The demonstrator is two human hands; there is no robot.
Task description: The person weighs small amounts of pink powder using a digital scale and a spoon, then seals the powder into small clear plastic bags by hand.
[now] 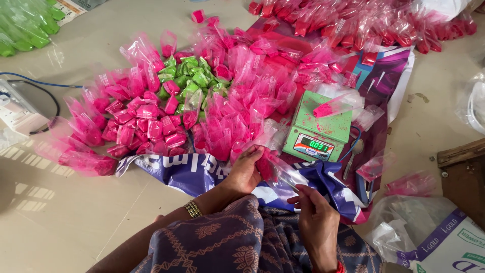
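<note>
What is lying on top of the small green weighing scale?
On the small green weighing scale lies one clear plastic pouch of pink powder. Pink dust marks the platform. The platform area beneath the pouch is covered and cannot be seen.

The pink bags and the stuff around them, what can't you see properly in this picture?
- Head view: the left hand covers part of the pink packet, so how full it is stays hidden.
- The right hand pinches the packet's clear end; its fingertips curl out of sight.
- A packet covers part of the green scale.
- The red packets and green packets are cut by the frame's top edge.
</note>
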